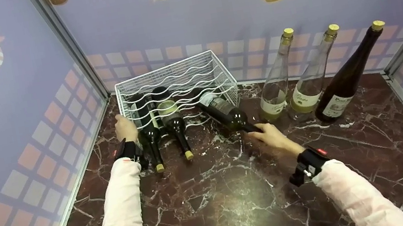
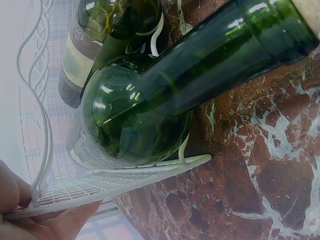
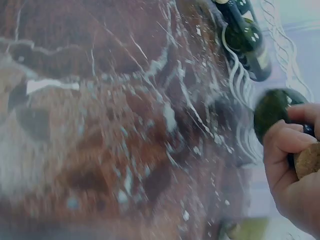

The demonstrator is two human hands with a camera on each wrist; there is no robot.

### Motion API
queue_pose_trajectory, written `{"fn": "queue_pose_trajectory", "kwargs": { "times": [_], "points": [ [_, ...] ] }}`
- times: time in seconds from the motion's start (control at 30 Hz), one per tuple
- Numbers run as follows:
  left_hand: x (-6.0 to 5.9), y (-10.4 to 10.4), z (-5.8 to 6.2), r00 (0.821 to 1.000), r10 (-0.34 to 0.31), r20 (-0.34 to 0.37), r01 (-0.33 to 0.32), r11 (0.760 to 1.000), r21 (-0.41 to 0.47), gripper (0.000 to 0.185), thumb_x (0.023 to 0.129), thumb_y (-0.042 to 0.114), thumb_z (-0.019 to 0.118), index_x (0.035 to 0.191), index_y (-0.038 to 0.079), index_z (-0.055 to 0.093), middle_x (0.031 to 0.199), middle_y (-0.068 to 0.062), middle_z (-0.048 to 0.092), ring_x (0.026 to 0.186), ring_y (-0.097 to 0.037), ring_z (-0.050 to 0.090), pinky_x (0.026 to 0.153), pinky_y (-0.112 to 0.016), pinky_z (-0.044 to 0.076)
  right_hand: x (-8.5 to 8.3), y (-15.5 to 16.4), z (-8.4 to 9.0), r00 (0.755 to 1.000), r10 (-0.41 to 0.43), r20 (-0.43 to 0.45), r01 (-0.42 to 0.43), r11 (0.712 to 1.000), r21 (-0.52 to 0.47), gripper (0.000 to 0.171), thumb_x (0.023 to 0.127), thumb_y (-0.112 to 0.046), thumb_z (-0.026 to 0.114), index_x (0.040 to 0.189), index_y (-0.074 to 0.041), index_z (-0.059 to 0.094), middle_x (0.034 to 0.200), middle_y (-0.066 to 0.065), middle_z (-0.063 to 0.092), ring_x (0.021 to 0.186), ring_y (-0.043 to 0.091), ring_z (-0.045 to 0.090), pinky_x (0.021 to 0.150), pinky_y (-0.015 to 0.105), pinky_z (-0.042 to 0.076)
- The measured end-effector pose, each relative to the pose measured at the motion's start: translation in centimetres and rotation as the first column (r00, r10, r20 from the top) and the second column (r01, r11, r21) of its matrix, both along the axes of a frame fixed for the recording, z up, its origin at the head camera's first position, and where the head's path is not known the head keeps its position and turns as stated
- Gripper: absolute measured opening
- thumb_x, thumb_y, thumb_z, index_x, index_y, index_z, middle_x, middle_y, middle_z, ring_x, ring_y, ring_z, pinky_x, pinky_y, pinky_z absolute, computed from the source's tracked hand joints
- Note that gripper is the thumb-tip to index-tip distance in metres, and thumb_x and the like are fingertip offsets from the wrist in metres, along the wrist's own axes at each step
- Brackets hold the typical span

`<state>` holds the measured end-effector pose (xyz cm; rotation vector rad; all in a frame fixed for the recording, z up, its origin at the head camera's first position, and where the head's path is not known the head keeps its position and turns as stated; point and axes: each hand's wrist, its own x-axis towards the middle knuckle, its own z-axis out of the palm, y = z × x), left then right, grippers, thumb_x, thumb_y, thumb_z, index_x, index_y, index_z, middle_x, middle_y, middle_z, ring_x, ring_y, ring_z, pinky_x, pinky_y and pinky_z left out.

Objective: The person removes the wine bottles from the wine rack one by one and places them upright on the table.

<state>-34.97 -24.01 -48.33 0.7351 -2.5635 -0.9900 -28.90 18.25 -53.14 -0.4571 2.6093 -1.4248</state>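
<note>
A white wire rack (image 1: pixel 193 66) stands at the back of the marble table (image 1: pixel 221 200). Two dark bottles (image 1: pixel 149 132) (image 1: pixel 173 120) lie in it side by side, necks pointing out toward me. My left hand (image 1: pixel 124 127) grips the rack's front left corner; in the left wrist view its fingers (image 2: pixel 25 215) curl round the rack's edge (image 2: pixel 125 175) beside a green bottle (image 2: pixel 135 115). My right hand (image 1: pixel 265 133) grips the neck of a third dark bottle (image 1: pixel 226 112), which lies slanted with its base inside the rack's right side. In the right wrist view the right hand (image 3: pixel 287 145) wraps that bottle (image 3: pixel 272 112).
Three bottles stand upright at the back right: two clear ones (image 1: pixel 276 87) (image 1: pixel 311 87) and a tall dark one (image 1: pixel 345 79). Purple patterned walls close in the table at the left, back and right, with metal corner posts (image 1: pixel 68 41).
</note>
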Motion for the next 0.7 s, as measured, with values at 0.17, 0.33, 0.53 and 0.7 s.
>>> {"fn": "queue_pose_trajectory", "kwargs": {
  "times": [0.17,0.33,0.53,0.7],
  "points": [
    [0.1,0.0,0.0,1.000,-0.001,0.007,0.001,1.000,0.010,0.023,0.092,0.002,0.030,0.109,-0.008,0.041,0.103,-0.034,0.054,0.095,-0.047,0.052,0.076,-0.055,0.041,-0.1,2.2,0.8,0.992,0.122,0.039,-0.122,0.993,-0.010,0.021,0.089,-0.020,0.058,0.090,0.000,0.060,0.055,0.001,0.047,0.043,0.008,0.041,0.041,0.021,0.034],
    [0.1,0.1,-0.1,1.000,-0.004,0.029,0.003,1.000,0.021,0.023,0.093,0.003,0.028,0.109,-0.007,0.040,0.105,-0.033,0.054,0.097,-0.047,0.051,0.077,-0.055,0.041,-0.4,4.3,2.4,0.963,0.238,0.130,-0.232,0.971,-0.058,0.021,0.090,-0.017,0.058,0.094,0.003,0.059,0.057,0.008,0.048,0.042,0.010,0.038,0.038,0.021,0.032],
    [0.0,0.0,0.0,1.000,-0.011,0.027,0.011,1.000,0.007,0.023,0.093,0.004,0.027,0.109,-0.008,0.040,0.104,-0.033,0.054,0.096,-0.046,0.052,0.077,-0.054,0.040,-0.5,5.8,5.8,0.931,0.297,0.212,-0.306,0.952,0.009,0.028,0.088,-0.025,0.060,0.100,0.000,0.060,0.055,0.006,0.043,0.039,0.008,0.033,0.034,0.019,0.028],
    [-0.1,0.0,0.0,1.000,-0.006,0.023,0.006,1.000,0.001,0.023,0.093,0.003,0.027,0.108,-0.007,0.040,0.103,-0.033,0.054,0.096,-0.046,0.052,0.077,-0.054,0.040,-0.2,6.4,8.7,0.920,0.342,0.192,-0.372,0.917,0.144,0.024,0.086,-0.025,0.062,0.095,-0.003,0.063,0.053,0.005,0.047,0.038,0.009,0.036,0.033,0.020,0.030]
  ]
}}
